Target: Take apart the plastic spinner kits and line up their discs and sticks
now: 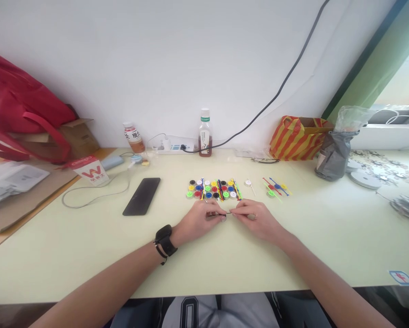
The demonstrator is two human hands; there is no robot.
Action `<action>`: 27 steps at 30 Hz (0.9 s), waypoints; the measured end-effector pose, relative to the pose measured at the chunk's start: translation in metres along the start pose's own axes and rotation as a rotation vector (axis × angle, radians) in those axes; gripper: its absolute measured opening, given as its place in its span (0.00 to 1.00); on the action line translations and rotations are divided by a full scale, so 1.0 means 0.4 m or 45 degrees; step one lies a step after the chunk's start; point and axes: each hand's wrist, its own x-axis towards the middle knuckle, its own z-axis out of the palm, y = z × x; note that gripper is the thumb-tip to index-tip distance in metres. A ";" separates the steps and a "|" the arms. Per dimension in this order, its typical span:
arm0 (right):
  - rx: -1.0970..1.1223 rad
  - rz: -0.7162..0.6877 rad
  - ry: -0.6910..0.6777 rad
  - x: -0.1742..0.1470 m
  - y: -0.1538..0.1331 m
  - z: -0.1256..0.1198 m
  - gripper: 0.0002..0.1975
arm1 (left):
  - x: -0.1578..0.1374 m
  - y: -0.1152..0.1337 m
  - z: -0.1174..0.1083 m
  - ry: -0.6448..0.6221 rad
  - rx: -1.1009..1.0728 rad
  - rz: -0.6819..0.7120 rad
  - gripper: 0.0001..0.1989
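Observation:
Over the table's middle, my left hand [199, 221] and my right hand [259, 221] nearly meet at the fingertips. Both are closed in a pinch on a thin black stick-like piece [229, 213], mostly covered by the fingers. Just beyond them lies a block of small round pieces [207, 188] with black, white, yellow, blue, red and green tops. Bundles of coloured arrow-shaped pointers [221, 189] stand between its columns. To the right rest a white round piece [247, 183] with a white pointer, then several loose coloured arrows [277, 186] and a green round piece [270, 194].
A black phone [142, 197] lies left of the pieces. Against the wall stand a drink bottle [205, 136], a power strip [177, 146] and a striped bag [298, 139]. A grey bag [334, 155] and stacked discs are at right; a red bag [23, 100] is at left.

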 end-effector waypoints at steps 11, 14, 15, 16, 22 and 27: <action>-0.014 -0.055 0.137 0.016 0.013 0.023 0.16 | 0.009 0.009 -0.009 0.048 0.060 -0.033 0.08; -0.003 -0.068 0.162 0.018 0.016 0.025 0.17 | 0.009 0.010 -0.009 0.034 0.026 -0.022 0.10; -0.004 -0.074 0.164 0.018 0.016 0.026 0.17 | 0.009 0.010 -0.009 0.028 0.013 -0.021 0.10; -0.010 -0.080 0.162 0.019 0.018 0.026 0.17 | 0.009 0.010 -0.009 0.023 0.001 -0.022 0.10; -0.050 -0.132 0.097 0.024 0.024 0.026 0.18 | 0.009 0.010 -0.009 0.016 -0.023 -0.039 0.09; -0.028 -0.125 0.068 0.025 0.021 0.018 0.16 | 0.007 0.007 -0.008 0.053 0.017 -0.013 0.06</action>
